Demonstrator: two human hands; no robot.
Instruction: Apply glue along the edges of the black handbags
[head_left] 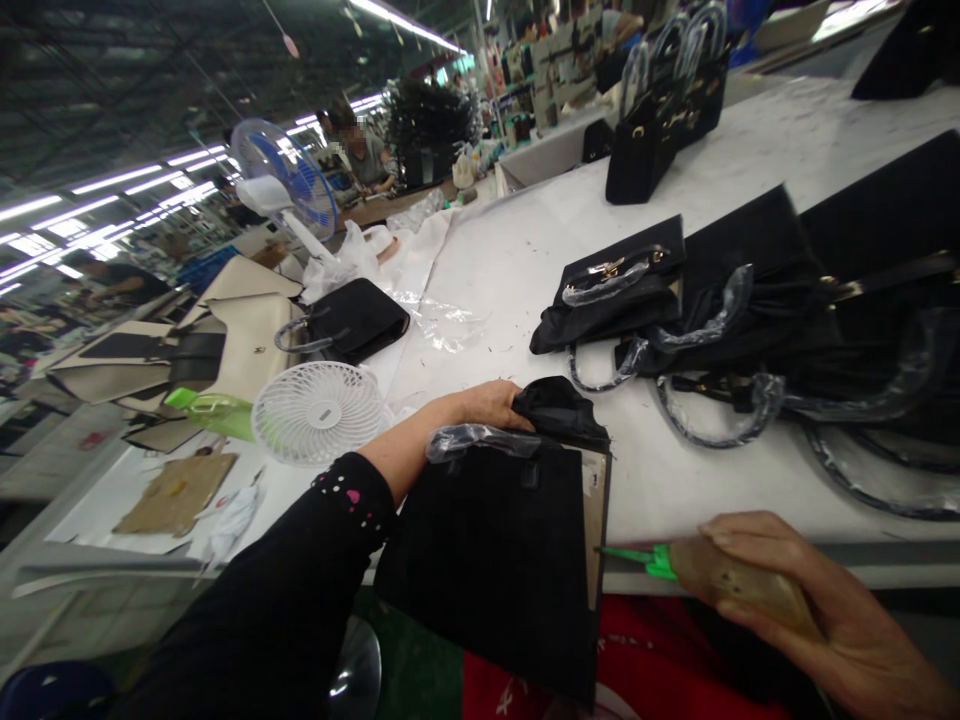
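I have the left hand [495, 402] gripping the bunched black cloth at the mouth of a black fabric bag [487, 560], which hangs across the near edge of the white-topped table [499, 270]. Its plastic-wrapped handle [484, 440] lies just below my fingers. The right hand [795, 590] is wrapped around a brownish squeeze bottle with a green nozzle [739, 580], also at the near edge; its tip points at the bag's right side, though I cannot tell whether it touches.

Space is tight on the right: slumped black bags with plastic-wrapped handles [750, 250] overlap from mid-table to the right edge, their loops reaching toward the near edge. Toward the far edge, a row of upright black bags [645, 145] stands clear of them.

To the left, a round white fan grille [321, 410] sits right beside my left forearm and partly covers a translucent green bottle [221, 412]. Beyond it, a smaller black bag [349, 320] lies by the table's left edge, next to crinkled clear plastic film [446, 320]. Cream bag pieces [251, 310] are heaped further left, and a flat brown board [176, 493] lies near the lower left corner.
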